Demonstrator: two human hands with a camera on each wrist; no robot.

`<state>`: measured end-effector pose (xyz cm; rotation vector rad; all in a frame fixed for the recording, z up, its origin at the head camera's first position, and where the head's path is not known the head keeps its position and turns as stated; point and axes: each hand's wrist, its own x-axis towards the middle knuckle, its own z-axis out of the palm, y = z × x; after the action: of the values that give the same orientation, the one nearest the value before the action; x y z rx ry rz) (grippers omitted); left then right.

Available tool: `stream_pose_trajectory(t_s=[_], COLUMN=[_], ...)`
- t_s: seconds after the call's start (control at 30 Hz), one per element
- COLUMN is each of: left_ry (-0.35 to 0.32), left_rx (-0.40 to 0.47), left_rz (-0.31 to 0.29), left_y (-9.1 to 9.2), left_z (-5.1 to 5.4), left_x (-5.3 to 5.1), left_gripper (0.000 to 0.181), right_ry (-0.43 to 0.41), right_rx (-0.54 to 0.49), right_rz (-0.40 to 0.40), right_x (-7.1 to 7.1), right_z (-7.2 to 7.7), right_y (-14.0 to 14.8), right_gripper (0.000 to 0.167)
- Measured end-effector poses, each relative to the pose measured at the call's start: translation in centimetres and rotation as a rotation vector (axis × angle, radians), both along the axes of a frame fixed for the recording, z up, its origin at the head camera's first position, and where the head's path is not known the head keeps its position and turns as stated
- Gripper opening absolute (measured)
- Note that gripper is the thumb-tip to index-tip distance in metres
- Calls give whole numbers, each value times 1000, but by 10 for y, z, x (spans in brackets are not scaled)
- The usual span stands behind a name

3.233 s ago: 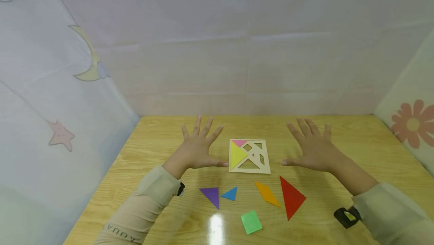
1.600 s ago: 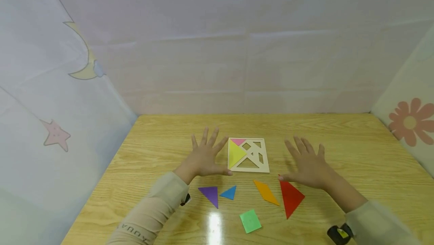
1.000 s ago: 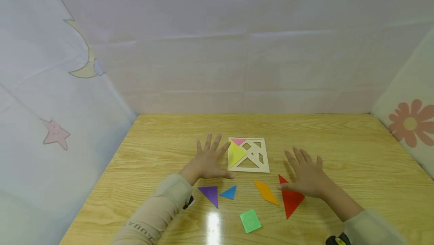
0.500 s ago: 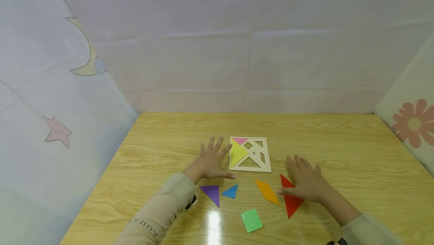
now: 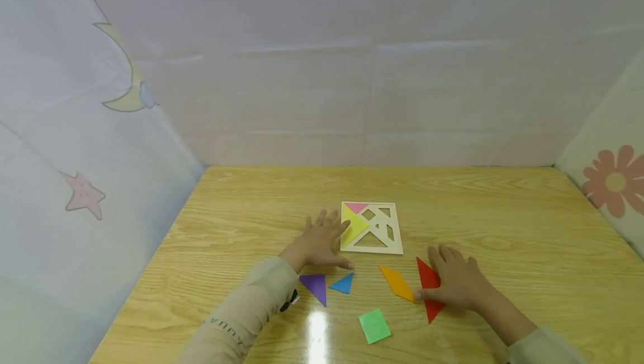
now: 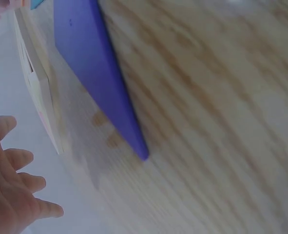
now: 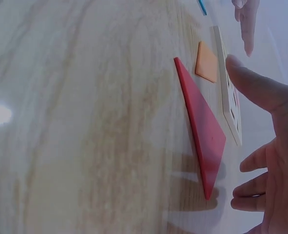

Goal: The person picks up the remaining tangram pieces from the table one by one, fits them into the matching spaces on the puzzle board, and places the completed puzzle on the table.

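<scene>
So there's a flat wooden puzzle board (image 5: pixel 372 250) lying on a wood-grain table (image 5: pixel 251 196), with a yellow triangle (image 5: pixel 358 226) and a pink triangle (image 5: pixel 356 207) sitting in its left side and five bare cut-outs (image 5: pixel 370 240) in the rest. The left hand (image 5: pixel 319 245) has its fingers spread wide and has hold of nothing; from the head view its index fingertip overlaps the yellow piece, but I can't tell if they touch. Right hand (image 5: pixel 457 280) is spread too, also holding nothing, hovering over the red triangle (image 5: pixel 429 276); the wrist view shows a gap there, with finger shadows on the piece. The thumb tip lines up with the lower end of the orange parallelogram (image 5: pixel 396 282). Purple triangle (image 5: pixel 316 287) is just below the left hand, blue triangle (image 5: pixel 343 283) right beside it, and the green square (image 5: pixel 374 326) lies closest to the person.
</scene>
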<state>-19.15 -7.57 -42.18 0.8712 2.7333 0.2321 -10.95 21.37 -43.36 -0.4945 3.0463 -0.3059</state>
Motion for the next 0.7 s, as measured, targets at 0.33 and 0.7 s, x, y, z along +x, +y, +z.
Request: stream_pose_trajectory(t_s=[0.33, 0.7], left_ry=[-45, -91], left_rx=[12, 4], left_rz=[-67, -58], left_y=[8, 10], left_z=[-7, -14], left_x=[-2, -9], left_gripper=[93, 95], right_ry=[15, -58], right_rx=[-1, -6], right_rz=[7, -27], right_x=[5, 1], right_z=[-5, -4], right_y=[1, 3], right_gripper=[91, 84])
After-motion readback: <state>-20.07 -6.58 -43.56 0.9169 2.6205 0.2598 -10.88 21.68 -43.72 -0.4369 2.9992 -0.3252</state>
